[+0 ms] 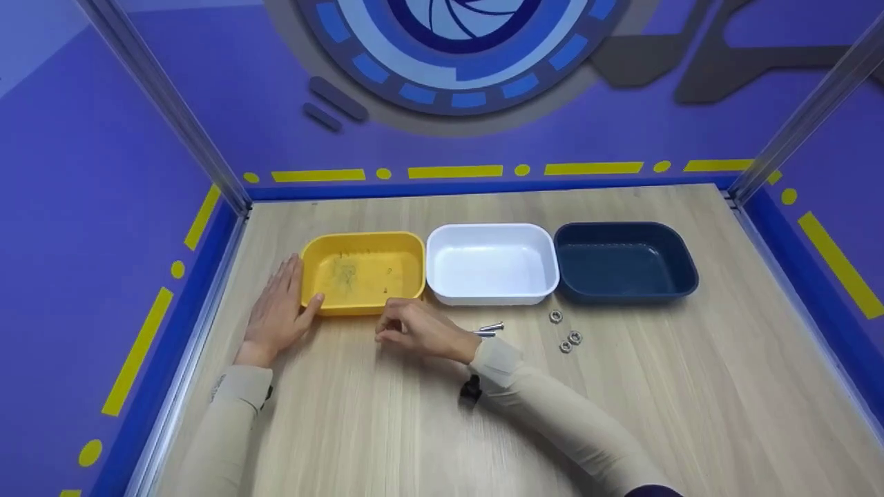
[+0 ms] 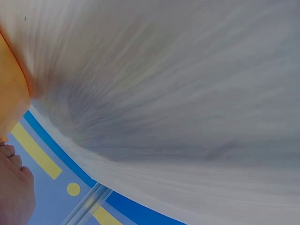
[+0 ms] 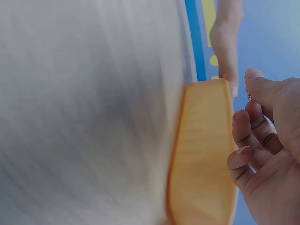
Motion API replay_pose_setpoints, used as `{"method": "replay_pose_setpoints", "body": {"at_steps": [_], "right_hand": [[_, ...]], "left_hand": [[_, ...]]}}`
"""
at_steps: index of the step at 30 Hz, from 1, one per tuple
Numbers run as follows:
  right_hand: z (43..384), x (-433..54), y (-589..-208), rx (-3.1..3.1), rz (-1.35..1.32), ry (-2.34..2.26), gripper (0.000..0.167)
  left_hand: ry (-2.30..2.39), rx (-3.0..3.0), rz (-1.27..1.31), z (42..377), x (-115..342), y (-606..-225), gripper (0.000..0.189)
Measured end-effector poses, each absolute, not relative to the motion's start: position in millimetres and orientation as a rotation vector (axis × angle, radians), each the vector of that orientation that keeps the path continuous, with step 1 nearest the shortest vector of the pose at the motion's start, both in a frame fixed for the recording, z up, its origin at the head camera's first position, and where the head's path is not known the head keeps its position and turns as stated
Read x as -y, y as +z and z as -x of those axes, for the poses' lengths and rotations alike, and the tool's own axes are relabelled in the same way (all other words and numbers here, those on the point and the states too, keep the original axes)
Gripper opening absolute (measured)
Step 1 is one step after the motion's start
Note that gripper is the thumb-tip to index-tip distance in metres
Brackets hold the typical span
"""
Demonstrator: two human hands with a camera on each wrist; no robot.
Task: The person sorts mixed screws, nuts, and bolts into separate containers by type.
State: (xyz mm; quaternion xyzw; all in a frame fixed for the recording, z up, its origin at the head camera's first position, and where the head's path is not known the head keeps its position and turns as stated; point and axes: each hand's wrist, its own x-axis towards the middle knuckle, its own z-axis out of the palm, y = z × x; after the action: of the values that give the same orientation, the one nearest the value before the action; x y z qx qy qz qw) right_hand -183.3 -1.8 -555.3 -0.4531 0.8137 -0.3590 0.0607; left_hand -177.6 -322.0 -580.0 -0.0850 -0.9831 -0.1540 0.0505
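Observation:
My left hand (image 1: pixel 276 314) rests against the left side of a yellow bin (image 1: pixel 364 308), fingers extended along the wall and thumb at the front-left corner. Just in front of that bin's right part is my right hand (image 1: pixel 421 330). In the right wrist view, its thumb and index finger pinch a small threaded metal piece (image 3: pixel 249 97), mostly hidden by the fingertips. Small dark marks or bits show on the yellow bin's floor; which they are I cannot tell. Metal bolts (image 1: pixel 492 326) lie by the right wrist, partly covered by it.
A white bin (image 1: pixel 492 300) and a dark blue bin (image 1: pixel 627 297) stand in a row to the right of the yellow one. Three hex nuts (image 1: pixel 574 337) lie on the wooden table (image 1: pixel 690 393) before them. Purple panels (image 1: pixel 228 90) enclose the back and sides.

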Motion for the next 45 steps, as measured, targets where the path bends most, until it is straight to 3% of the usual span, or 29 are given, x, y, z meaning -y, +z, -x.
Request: {"method": "replay_pose_setpoints", "body": {"at_steps": [22, 45], "right_hand": [[218.5, 15.9, -517.1, -2.475, 1.206, -1.124, 0.015], [253.3, 49.5, -503.5, -2.601, 1.220, -1.026, 0.020]], "left_hand": [[-0.499, 3.010, 0.264, 179.8, 314.5, -583.2, 0.087], [-0.517, 2.999, 0.257, 177.5, 323.2, -581.5, 0.087]]}}
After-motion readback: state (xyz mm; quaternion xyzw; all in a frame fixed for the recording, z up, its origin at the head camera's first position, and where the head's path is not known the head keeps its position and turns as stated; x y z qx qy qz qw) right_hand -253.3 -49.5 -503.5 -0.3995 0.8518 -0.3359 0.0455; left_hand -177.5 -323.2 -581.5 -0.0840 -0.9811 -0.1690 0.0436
